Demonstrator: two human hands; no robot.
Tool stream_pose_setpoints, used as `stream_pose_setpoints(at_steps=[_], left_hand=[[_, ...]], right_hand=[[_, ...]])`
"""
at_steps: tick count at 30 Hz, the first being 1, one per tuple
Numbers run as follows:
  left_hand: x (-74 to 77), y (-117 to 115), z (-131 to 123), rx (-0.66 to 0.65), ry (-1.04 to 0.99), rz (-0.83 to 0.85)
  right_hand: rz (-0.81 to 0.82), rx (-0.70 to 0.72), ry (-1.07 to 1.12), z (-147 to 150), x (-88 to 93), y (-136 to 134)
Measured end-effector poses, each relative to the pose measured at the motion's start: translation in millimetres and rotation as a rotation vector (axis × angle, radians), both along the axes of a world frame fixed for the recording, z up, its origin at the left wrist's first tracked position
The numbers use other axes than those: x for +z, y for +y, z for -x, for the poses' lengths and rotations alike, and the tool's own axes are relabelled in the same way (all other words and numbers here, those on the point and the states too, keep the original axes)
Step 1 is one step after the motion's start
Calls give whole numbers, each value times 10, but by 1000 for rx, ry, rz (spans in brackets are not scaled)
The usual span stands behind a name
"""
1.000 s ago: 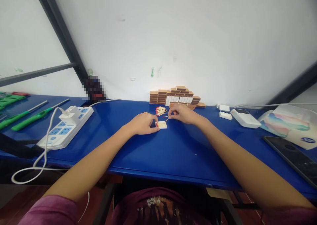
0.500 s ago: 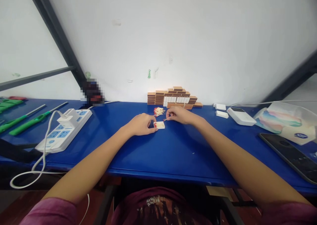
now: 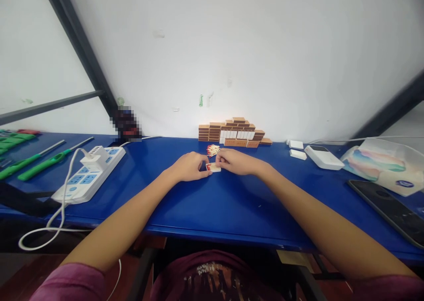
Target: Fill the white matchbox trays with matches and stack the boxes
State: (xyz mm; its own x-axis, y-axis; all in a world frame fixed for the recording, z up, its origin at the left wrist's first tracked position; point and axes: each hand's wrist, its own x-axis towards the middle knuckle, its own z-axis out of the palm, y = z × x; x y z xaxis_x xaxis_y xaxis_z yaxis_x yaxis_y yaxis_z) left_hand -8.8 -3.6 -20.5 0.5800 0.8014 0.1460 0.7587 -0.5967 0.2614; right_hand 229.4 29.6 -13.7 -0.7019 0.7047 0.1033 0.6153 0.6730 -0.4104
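Glossy tabletop [image 3: 212, 208], wooden matches [image 3: 213, 150].

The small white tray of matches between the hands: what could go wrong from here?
The left hand steadies the small white tray at one end, so a nudge from the right hand might tip it and spill matches.

The match pile lies loose just beyond the right hand, whose fingers could brush and scatter it.
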Motion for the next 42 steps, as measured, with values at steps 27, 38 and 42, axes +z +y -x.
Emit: stream_pose_setpoints(at_steps=[27, 38, 42], left_hand=[[30, 10, 19, -25, -11, 9], [22, 3, 15, -8, -10, 19], [16, 1, 14, -14, 0, 14]], right_hand=[[-272, -68, 61, 51, -366, 380], [-253, -86, 50, 67, -339, 393], [-264, -94, 85, -79, -319, 472]])
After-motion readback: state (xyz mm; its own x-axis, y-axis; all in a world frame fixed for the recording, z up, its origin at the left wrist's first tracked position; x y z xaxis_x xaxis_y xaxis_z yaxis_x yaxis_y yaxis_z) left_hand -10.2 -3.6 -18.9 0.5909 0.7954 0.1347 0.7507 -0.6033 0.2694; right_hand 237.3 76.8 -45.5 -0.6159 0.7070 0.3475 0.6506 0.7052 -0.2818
